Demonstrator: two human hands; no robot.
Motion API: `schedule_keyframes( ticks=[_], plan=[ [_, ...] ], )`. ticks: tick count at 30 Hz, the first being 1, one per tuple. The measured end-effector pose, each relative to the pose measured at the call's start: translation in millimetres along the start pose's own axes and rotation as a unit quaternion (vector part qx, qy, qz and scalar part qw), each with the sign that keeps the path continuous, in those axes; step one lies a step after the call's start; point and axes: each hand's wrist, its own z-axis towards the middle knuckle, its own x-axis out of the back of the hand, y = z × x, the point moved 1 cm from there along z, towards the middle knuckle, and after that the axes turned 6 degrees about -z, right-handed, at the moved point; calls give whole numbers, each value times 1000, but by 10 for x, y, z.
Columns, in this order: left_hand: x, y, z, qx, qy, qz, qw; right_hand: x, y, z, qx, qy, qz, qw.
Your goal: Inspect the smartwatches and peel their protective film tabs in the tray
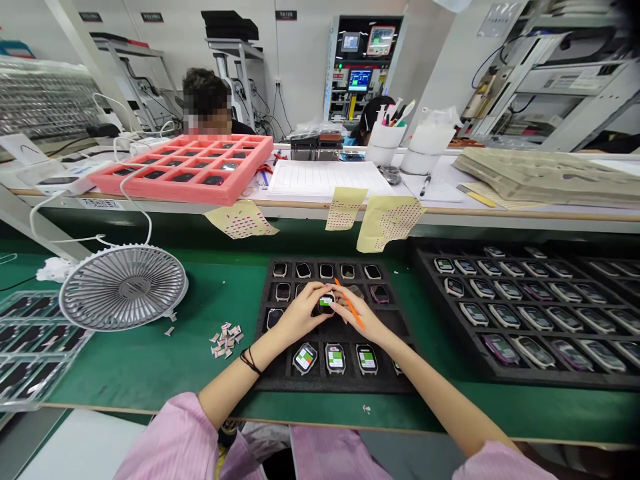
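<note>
My left hand and my right hand meet over a black foam tray, holding a smartwatch body with a lit screen between them. My right hand also grips a thin orange stick, its tip reaching past the watch. Several watches with green-and-white screens lie in the tray's compartments near my wrists. Other watches fill the far rows, and my hands hide the middle compartments.
To the right, a larger black tray holds several watches. A grey desk fan and a small pile of paper scraps lie left. Beyond the green mat, yellow dotted sheets hang from a shelf bearing a red foam tray. A co-worker sits beyond.
</note>
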Motion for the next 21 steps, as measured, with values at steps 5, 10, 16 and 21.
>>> schedule_keyframes(
  ticks=[5, 10, 16, 21],
  plan=[
    [-6, 6, -20, -15, -25, 124, 992, -19, -58, -28, -11, -10, -33, 999],
    [41, 35, -23, -32, 5, 178, 984, -9, -96, -16, -3, -17, -6, 1000],
    [64, 103, -16, -63, 78, 39, 994, 60, -124, -7, -20, -59, 159, 985],
    [59, 162, 1, -62, 73, 3, 995, 98, -132, -30, -79, -145, 262, 951]
  ],
)
